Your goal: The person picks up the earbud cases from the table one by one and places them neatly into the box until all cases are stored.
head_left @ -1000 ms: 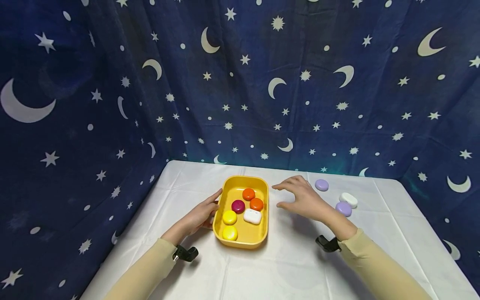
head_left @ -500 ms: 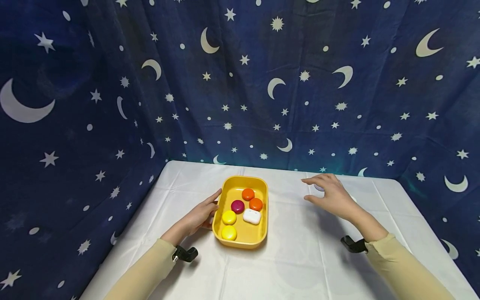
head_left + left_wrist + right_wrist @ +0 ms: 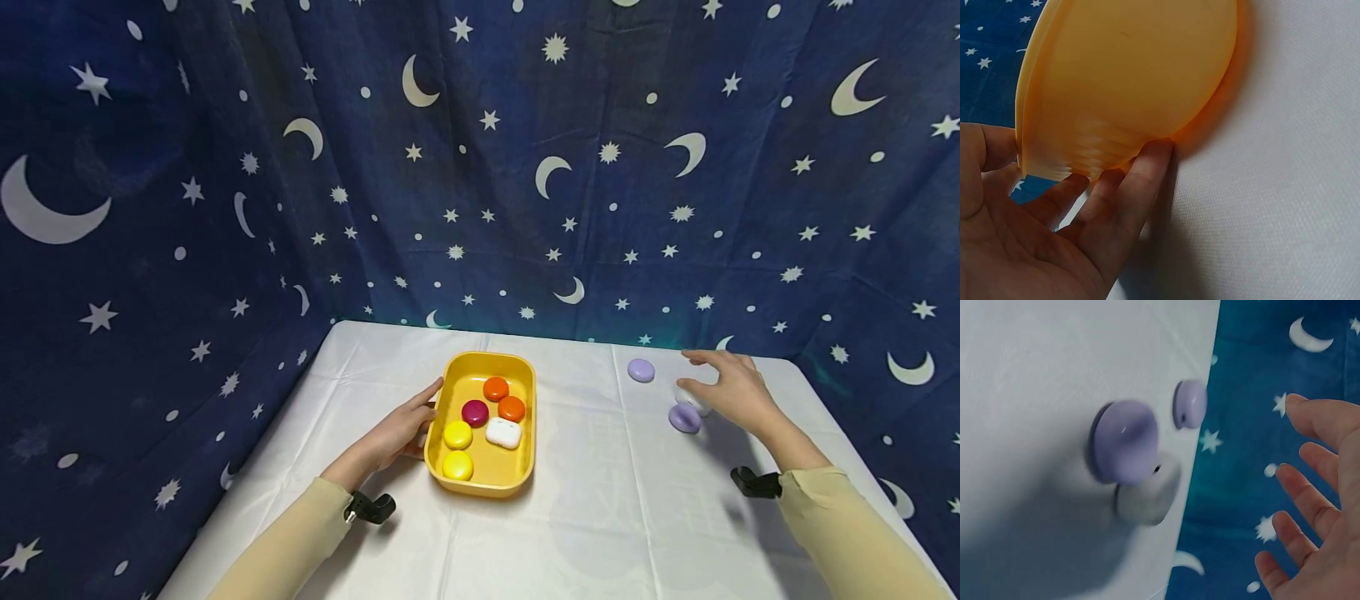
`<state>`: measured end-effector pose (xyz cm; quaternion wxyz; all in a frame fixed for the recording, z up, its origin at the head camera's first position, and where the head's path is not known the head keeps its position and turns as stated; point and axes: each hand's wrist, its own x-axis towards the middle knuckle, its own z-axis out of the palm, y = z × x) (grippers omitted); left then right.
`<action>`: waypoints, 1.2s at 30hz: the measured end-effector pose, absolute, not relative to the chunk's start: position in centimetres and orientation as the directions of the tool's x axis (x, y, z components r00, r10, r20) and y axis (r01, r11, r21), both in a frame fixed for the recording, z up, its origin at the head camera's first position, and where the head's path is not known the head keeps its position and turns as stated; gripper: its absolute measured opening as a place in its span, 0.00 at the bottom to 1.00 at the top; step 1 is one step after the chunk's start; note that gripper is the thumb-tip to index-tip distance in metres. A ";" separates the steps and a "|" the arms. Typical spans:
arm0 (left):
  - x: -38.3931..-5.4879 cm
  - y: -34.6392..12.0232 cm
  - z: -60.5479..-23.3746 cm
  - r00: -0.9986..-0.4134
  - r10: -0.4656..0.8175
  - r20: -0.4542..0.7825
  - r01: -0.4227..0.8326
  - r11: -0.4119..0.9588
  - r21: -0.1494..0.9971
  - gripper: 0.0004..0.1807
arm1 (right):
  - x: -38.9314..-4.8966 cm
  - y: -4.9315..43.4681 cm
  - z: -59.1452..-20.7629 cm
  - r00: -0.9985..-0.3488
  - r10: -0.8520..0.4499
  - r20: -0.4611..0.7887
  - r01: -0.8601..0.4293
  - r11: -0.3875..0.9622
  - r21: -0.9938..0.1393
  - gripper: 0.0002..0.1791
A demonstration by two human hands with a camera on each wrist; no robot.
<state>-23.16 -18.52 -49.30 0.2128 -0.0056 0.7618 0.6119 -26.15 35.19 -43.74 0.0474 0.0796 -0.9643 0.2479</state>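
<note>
Yellow plastic-looking walls with rounded corners form the oblong tray [image 3: 498, 472], which sits on the white cloth [image 3: 585, 517] with the left hand [image 3: 393, 433] at its left side. Those fingers lie loosely spread and touch its outer wall, with one fingertip up at the rim. Inside are two glossy orange discs [image 3: 496, 388], a dark magenta disc [image 3: 475, 413], two bright yellow discs [image 3: 457, 435] and a white rounded-rectangular piece [image 3: 503, 432] — all lying apart from the walls except the nearest yellow one, where I cannot tell. Well off to the right, the right hand [image 3: 738, 393] hovers with a wide gap between thumb and fingers, holding nothing. Near it on the cloth lie a white rounded oblong piece [image 3: 1152, 492], partly hidden in the head view, a round lilac piece [image 3: 1125, 442] just beside that — touching or not, I cannot tell — and a second lilac piece [image 3: 1191, 403] farther back, apart from both.
</note>
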 end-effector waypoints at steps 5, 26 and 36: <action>-23.2 -18.5 -49.2 -0.909 0.253 -0.332 -0.270 0.249 0.930 0.34 | -26.6 36.5 -44.8 -0.989 -0.098 0.114 -0.140 0.874 -0.465 0.38; -23.2 -18.6 -49.2 -0.903 0.290 -0.318 -0.261 0.218 0.940 0.36 | -26.8 39.1 -48.2 -0.998 -0.040 -0.050 -0.011 0.879 -0.477 0.42; -23.3 -18.5 -49.4 -0.905 0.274 -0.326 -0.271 0.219 0.937 0.35 | -26.8 39.6 -49.1 -0.997 -0.034 -0.071 0.005 0.868 -0.497 0.44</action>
